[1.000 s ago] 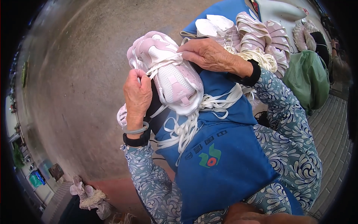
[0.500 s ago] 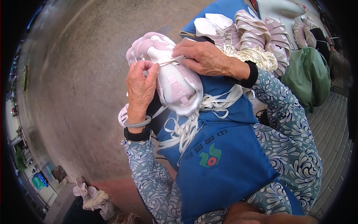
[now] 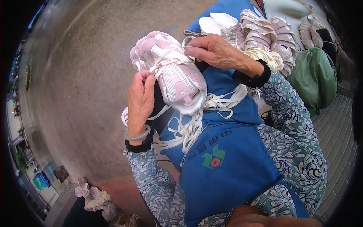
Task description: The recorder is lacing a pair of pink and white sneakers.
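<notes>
The pink-and-white shoe upper (image 3: 180, 84) sits between the two hands: at its right side the right hand (image 3: 217, 53) pinches white lace (image 3: 171, 52), and at its left the left hand (image 3: 140, 97) seems pinched on lace too, fingertips partly hidden. Below the upper, loose laces (image 3: 191, 130) trail onto a blue apron (image 3: 234, 170).

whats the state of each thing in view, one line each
left hand: closed, fingertips pinching white lace
right hand: pinching lace between thumb and fingers
pink-and-white shoe upper: lace across it
loose white laces: bunched, trailing over the apron
blue apron: spread over the lap
other shoe uppers: nested in stacks
green bag: bulging
</notes>
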A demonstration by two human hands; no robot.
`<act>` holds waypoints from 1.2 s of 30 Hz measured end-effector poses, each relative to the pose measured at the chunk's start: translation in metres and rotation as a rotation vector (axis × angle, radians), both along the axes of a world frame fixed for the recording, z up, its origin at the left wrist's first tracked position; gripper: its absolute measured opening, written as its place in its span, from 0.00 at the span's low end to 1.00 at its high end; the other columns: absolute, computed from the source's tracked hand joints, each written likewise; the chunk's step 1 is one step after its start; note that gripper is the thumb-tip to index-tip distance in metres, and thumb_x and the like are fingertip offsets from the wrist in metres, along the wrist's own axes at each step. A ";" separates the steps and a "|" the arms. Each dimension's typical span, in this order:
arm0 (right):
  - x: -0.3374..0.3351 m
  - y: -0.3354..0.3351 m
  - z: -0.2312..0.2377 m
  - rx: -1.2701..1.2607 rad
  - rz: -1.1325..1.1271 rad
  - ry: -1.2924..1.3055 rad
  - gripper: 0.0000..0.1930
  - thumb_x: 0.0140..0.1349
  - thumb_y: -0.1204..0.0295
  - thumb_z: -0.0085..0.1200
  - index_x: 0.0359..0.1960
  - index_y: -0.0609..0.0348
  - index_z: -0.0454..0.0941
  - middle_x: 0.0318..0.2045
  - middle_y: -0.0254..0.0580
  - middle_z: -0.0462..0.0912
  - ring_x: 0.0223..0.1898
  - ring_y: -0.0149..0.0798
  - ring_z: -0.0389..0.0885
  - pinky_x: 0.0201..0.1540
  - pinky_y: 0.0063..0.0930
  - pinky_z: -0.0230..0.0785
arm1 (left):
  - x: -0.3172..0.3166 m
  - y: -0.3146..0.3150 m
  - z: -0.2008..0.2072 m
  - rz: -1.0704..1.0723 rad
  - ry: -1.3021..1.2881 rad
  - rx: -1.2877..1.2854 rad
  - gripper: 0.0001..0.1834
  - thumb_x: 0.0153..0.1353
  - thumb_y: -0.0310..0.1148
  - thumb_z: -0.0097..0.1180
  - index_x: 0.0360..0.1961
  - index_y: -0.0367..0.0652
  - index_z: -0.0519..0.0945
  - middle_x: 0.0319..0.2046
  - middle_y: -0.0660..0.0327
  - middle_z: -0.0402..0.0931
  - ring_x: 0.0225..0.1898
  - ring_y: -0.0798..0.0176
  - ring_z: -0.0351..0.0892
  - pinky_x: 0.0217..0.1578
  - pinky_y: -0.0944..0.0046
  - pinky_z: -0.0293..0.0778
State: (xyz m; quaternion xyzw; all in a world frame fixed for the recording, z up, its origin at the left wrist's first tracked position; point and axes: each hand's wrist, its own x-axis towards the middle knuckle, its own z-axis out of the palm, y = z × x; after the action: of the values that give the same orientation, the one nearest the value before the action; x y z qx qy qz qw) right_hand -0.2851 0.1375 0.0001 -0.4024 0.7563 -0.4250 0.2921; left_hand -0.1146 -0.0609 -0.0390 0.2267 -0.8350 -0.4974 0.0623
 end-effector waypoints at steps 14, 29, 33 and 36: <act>0.075 0.007 0.028 -0.211 0.289 -0.107 0.11 0.66 0.71 0.46 0.45 0.63 0.75 0.20 0.40 0.75 0.23 0.32 0.76 0.28 0.27 0.69 | 0.027 0.046 0.017 0.046 0.171 1.174 0.14 0.66 0.34 0.48 0.46 0.35 0.70 0.31 0.58 0.77 0.21 0.73 0.74 0.19 0.73 0.73; 0.082 0.013 0.016 -0.252 0.219 0.099 0.10 0.63 0.68 0.51 0.38 0.62 0.76 0.26 0.43 0.78 0.26 0.38 0.77 0.27 0.27 0.68 | 0.026 0.059 0.044 0.200 0.371 1.167 0.08 0.68 0.32 0.46 0.43 0.39 0.67 0.27 0.62 0.74 0.23 0.72 0.70 0.27 0.71 0.71; 0.065 0.000 0.022 0.036 0.058 -0.616 0.16 0.68 0.63 0.47 0.42 0.65 0.78 0.24 0.33 0.76 0.22 0.25 0.72 0.24 0.18 0.65 | 0.033 0.062 0.054 0.074 0.370 1.092 0.11 0.69 0.35 0.44 0.45 0.39 0.66 0.25 0.63 0.73 0.17 0.79 0.58 0.18 0.77 0.55; 0.071 -0.010 0.013 -0.092 -0.069 -1.042 0.16 0.68 0.64 0.47 0.44 0.66 0.78 0.23 0.34 0.76 0.20 0.23 0.70 0.23 0.16 0.63 | 0.035 0.064 0.058 0.031 0.301 1.044 0.10 0.69 0.34 0.43 0.46 0.39 0.67 0.25 0.62 0.72 0.16 0.79 0.58 0.17 0.78 0.57</act>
State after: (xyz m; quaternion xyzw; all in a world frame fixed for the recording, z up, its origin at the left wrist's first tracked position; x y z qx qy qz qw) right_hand -0.2139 0.1270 0.0129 -0.1250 0.5040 -0.6109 0.5976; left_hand -0.0793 0.0033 0.0189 0.1662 -0.4555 -0.8720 0.0676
